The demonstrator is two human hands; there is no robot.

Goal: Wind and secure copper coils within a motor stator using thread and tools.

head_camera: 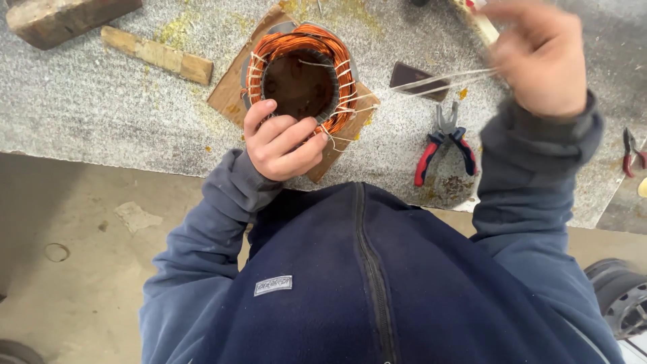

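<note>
A round motor stator with copper windings (301, 48) rests on a brown cardboard piece (229, 94) on the grey workbench. White lacing cord is tied around the coil. My left hand (280, 141) grips the near rim of the winding. My right hand (539, 57), raised at the upper right and blurred, pinches the white cord (431, 82), which stretches taut from the coil; a pale stick-like tool (480, 21) sticks out of the same hand.
Red-and-black pliers (445, 145) lie right of the stator, a dark flat piece (414, 77) behind them. Another red-handled tool (632, 154) is at the right edge. Wooden blocks (158, 55) lie at the upper left. The bench edge (121, 160) drops to a concrete floor.
</note>
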